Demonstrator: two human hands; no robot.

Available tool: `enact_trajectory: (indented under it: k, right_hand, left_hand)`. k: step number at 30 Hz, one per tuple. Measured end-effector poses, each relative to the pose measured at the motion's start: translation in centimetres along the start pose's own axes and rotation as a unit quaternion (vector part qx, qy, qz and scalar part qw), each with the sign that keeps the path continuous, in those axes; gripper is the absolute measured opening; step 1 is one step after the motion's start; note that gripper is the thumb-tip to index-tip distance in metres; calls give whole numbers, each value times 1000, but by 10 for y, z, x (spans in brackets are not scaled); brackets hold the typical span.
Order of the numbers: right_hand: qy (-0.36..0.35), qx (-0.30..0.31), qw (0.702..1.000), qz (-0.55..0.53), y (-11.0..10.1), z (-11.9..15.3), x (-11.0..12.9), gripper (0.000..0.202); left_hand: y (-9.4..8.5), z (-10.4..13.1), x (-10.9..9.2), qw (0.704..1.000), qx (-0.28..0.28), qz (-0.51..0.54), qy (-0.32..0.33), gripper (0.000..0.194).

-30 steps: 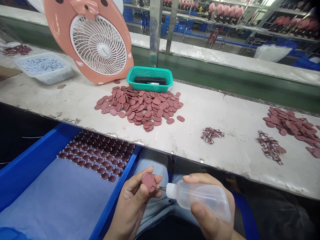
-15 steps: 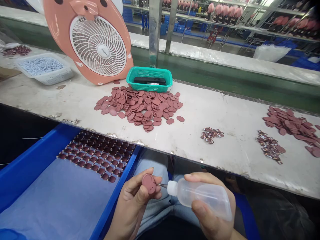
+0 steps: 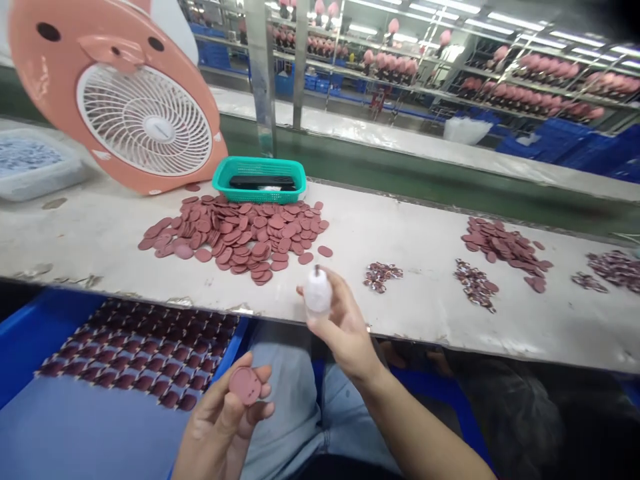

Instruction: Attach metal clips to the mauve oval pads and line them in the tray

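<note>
Low in the view, my left hand (image 3: 223,417) pinches a reddish-brown disc (image 3: 245,385) between thumb and fingers, over my lap. My right hand (image 3: 345,323) grips a translucent bottle with a white cap (image 3: 317,290), held upright at the table's front edge with its thin tip pointing up. Just behind the bottle lies a large heap of reddish-brown oval pieces (image 3: 240,233). To the right of the bottle is a small pile of shiny dark parts (image 3: 381,275). Disc and bottle are well apart.
A pink fan (image 3: 150,127) and a green basket (image 3: 260,195) stand behind the heap. A blue bin (image 3: 30,433) with rows of dark pieces (image 3: 145,353) is at the lower left. More piles (image 3: 505,247) lie on the right. A white tray (image 3: 35,167) sits far left.
My right hand has moved up and away from the disc, turning the bottle upright over the table edge. My left hand still holds the disc. The view has shifted right and upward.
</note>
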State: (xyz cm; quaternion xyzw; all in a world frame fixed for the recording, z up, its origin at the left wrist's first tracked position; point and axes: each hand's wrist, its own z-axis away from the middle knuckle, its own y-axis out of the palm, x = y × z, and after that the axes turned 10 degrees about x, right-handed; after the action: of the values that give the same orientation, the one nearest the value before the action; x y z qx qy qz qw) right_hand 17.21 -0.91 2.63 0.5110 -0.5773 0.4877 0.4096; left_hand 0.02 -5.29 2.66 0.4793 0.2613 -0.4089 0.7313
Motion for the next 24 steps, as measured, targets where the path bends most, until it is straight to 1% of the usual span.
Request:
enact_trajectory:
  k: [2, 4, 6, 8, 10, 11, 12, 14, 15, 16, 18, 20, 22, 24]
  right_hand:
    - [7, -16, 992, 123, 0, -19, -6, 41]
    - [22, -32, 982, 183, -2, -33, -10, 35]
    - [36, -39, 969, 243, -6, -40, -11, 34]
    - [44, -35, 957, 284, -14, -39, -10, 44]
    - [39, -46, 942, 330, -27, -29, -9, 64]
    - [32, -67, 925, 373, -36, -21, -10, 70]
    - [26, -94, 900, 425, -45, -11, -12, 71]
    - [23, -150, 831, 535, -65, 10, -19, 60]
    - [28, -157, 813, 560, -74, 21, -24, 55]
    - [32, -152, 804, 574, -82, 32, -28, 50]
    - [36, -122, 807, 577, -93, 50, -34, 44]
    - [33, -95, 811, 576, -97, 63, -35, 40]
    - [31, -78, 815, 573, -97, 71, -31, 38]
    - [30, -56, 822, 566, -96, 75, -23, 29]
  left_hand:
    - [0, -2, 0, 1000, 1, -2, 6, 44]
    - [-1, -4, 0, 1000, -1, -7, 7, 44]
    - [-4, -6, 0, 1000, -2, -8, -2, 45]
    - [-9, -9, -1, 1000, 3, -8, -25, 44]
    - [-14, -13, -2, 999, 11, -9, -47, 43]
    - [-16, -14, -2, 998, 13, -9, -53, 43]
    - [-18, -15, -2, 998, 14, -7, -55, 43]
    - [-19, -17, -1, 998, 14, -1, -57, 43]
    - [-19, -18, -1, 998, 15, 0, -60, 44]
    - [-19, -19, 0, 998, 15, -1, -64, 44]
    - [-17, -20, 2, 997, 19, -5, -72, 45]
    - [-15, -20, 3, 997, 22, -10, -77, 45]
    - [-10, -19, 4, 996, 25, -13, -79, 44]
    - [-4, -15, 4, 997, 28, -20, -71, 43]
